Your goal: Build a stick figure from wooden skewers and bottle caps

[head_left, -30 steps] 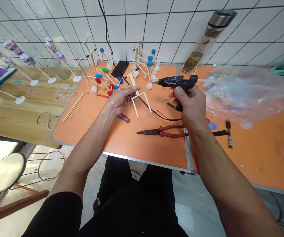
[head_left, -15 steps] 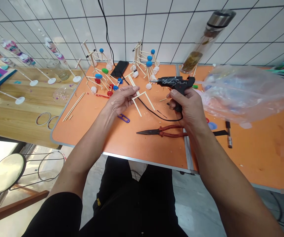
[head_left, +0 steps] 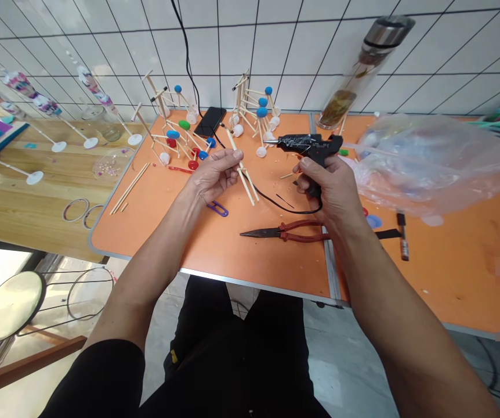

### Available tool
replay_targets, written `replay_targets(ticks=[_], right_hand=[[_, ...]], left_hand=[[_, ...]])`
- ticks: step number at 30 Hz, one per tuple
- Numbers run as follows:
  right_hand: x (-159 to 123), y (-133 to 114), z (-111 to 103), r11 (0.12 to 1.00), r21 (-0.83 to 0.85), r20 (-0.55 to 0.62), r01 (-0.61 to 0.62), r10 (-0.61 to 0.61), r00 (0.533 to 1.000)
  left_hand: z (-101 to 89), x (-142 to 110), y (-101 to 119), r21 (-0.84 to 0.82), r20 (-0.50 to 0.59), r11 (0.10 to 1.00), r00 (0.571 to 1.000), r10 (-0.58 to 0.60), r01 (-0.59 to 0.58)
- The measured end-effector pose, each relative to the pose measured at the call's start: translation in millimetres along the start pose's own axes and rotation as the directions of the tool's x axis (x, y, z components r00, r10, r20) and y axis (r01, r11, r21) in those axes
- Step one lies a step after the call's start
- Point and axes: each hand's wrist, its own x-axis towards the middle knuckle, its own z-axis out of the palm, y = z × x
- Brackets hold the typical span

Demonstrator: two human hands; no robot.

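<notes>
Pale wooden stick frame [head_left: 242,169] is raised above the orange table [head_left: 215,247], pinched by the left hand [head_left: 216,174] between thumb and fingers; the right hand [head_left: 332,177] wraps around a black glue gun [head_left: 304,143], its nozzle [head_left: 271,141] pointing left, apart from the frame; a steady pinch, with fingertips clear of that probably hot nozzle, seems wise; the gun's black cord [head_left: 289,208] runs beyond red-handled pliers [head_left: 285,233], and is best prevented from snagging the frame.

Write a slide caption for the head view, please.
Left hand holds a stick frame, right hand grips a hot-glue gun, above an orange table.
</notes>
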Motion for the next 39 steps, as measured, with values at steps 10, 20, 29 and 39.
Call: replay_targets(ticks=[10, 20, 29, 39], right_hand=[[-1, -2, 1, 0.998, 0.059, -0.021, -0.018, 0.02, 1.0], [-4, -6, 2, 0.993, 0.109, -0.023, -0.047, 0.05, 0.998], [-6, -9, 4, 0.999, 0.054, -0.008, -0.004, 0.004, 1.0], [-7, -9, 4, 0.997, 0.013, -0.009, 0.071, -0.071, 0.997]], left_hand=[[5.6, -6, 3, 0.102, -0.019, 0.993, 0.998, 0.065, -0.063], [4.8, -3, 1, 0.17, -0.038, 0.979, 0.992, 0.12, -0.112], [2.0, -1, -1, 0.196, -0.061, 0.97, 0.986, 0.158, -0.144], [-0.4, 1, -3, 0.165, -0.07, 0.979, 0.988, 0.135, -0.122]])
